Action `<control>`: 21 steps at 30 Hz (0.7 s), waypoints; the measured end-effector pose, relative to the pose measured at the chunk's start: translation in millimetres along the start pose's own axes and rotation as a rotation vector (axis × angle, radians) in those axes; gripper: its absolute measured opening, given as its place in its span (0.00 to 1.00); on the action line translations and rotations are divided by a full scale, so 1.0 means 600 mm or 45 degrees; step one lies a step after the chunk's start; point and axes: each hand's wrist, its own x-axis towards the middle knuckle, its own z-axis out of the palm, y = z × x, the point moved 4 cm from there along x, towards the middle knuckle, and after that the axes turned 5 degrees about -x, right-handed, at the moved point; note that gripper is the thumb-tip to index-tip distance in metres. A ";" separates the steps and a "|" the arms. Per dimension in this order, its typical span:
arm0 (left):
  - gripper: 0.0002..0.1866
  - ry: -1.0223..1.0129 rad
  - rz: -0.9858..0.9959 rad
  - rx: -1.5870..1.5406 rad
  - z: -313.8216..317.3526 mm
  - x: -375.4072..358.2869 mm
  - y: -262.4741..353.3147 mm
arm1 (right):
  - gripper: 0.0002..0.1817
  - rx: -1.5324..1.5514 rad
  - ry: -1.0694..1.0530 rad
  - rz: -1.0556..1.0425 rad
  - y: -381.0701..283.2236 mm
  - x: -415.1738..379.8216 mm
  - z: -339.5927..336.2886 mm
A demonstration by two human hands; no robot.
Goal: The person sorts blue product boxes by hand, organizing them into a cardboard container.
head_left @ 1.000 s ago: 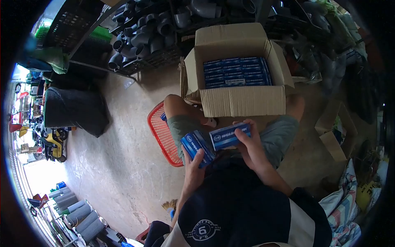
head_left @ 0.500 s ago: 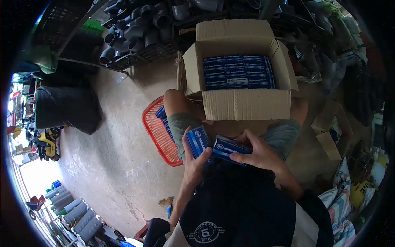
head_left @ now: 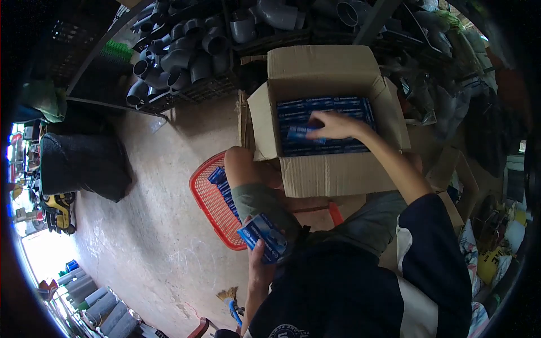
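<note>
Your left hand (head_left: pixel 259 263) grips a blue box (head_left: pixel 264 235) above your lap, thumb across its printed face; your right hand (head_left: pixel 337 125) reaches into the open carton (head_left: pixel 338 176), blurred over another blue box (head_left: pixel 298 134), so whether those fingers grasp it I cannot tell. Both boxes look like thin card: probably light, stiff along the edges, a little slick on the glossy print, and likely to dent under a hard squeeze, so best held by opposite long sides, near the middle
</note>
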 end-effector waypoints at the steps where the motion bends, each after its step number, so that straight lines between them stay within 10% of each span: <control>1: 0.47 0.008 0.046 0.017 -0.001 0.001 0.006 | 0.36 -0.046 -0.109 0.019 -0.004 0.016 0.015; 5: 0.45 0.067 0.114 0.061 -0.013 0.004 0.018 | 0.31 -0.029 -0.418 -0.037 -0.005 0.051 0.081; 15: 0.42 -0.120 0.180 0.157 0.067 0.089 0.070 | 0.36 0.157 -0.172 0.132 0.012 0.019 0.053; 21: 0.37 -0.403 0.342 1.115 0.262 0.216 0.117 | 0.28 0.139 -0.052 0.089 0.019 -0.042 -0.009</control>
